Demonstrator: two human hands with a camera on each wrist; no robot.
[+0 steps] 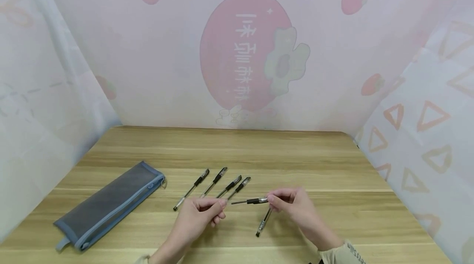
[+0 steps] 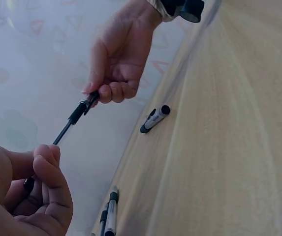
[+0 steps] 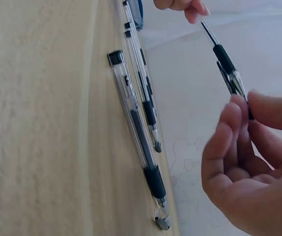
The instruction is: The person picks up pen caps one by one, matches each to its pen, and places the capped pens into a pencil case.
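Both hands hold one black gel pen (image 1: 256, 200) above the table, roughly level in the head view. The left hand (image 1: 201, 214) pinches its tail end between thumb and fingers; a black tip (image 2: 29, 184) shows below those fingers in the left wrist view. At the other end, the right hand (image 1: 294, 206) pinches the pen by its capped end, next to the black rubber grip (image 3: 224, 57). Just beneath the right hand, another capped pen (image 1: 263, 223) lies on the wood. Several similar pens (image 1: 191, 190) lie slanted side by side beyond the left hand, partly hidden by it.
A grey mesh pencil case (image 1: 111, 202) with blue trim and a zip lies on the left of the wooden table (image 1: 237, 149). Printed curtains (image 1: 159, 70) hang behind the table and along both sides.
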